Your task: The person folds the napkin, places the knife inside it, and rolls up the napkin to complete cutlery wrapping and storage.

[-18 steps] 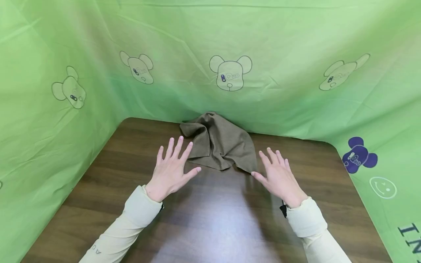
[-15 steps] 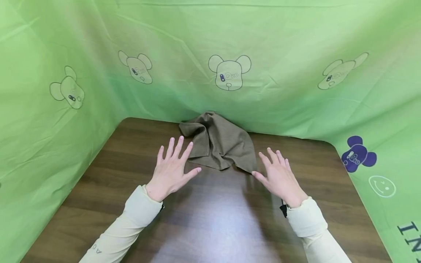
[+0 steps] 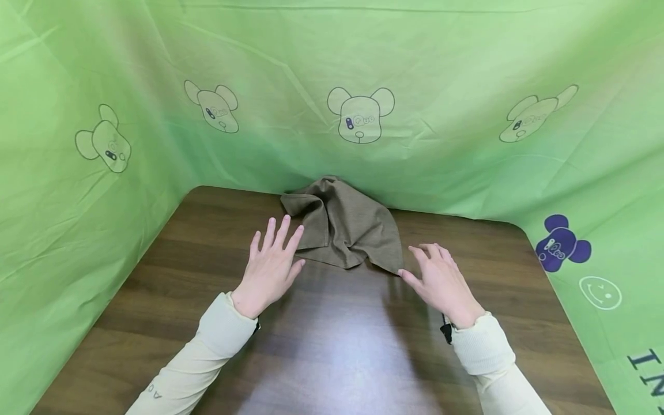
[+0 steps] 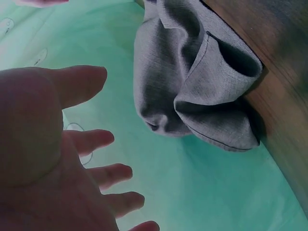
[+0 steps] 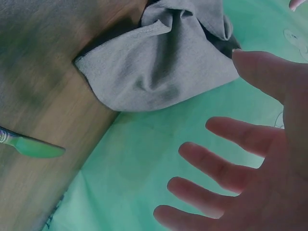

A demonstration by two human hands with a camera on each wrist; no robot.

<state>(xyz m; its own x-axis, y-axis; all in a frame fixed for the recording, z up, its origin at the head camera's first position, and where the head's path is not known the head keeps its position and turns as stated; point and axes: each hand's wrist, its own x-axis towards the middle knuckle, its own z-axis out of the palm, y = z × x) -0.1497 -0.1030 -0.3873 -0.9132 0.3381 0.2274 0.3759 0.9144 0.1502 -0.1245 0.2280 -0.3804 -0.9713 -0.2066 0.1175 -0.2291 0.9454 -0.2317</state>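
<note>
A crumpled grey-brown cloth (image 3: 358,227) lies at the back edge of the table, its middle raised in a peak and its left corner folded over. My left hand (image 3: 267,271) hovers over the table at the cloth's left front, fingers spread and holding nothing. To the right of the cloth, my right hand (image 3: 441,282) is held above the table with fingers slightly bent and nothing in it. In the right wrist view, a knife-like blade (image 5: 38,146) with a green sheen lies on the table; its other end is out of frame.
The brown wooden table (image 3: 342,346) has rounded back corners. A green curtain (image 3: 441,173) printed with bear heads hangs along its back and both sides, close behind the cloth.
My left thumb has drawn in toward the fingers. The fingers of my right hand have bent a little. The cloth keeps its shape and place on the table.
</note>
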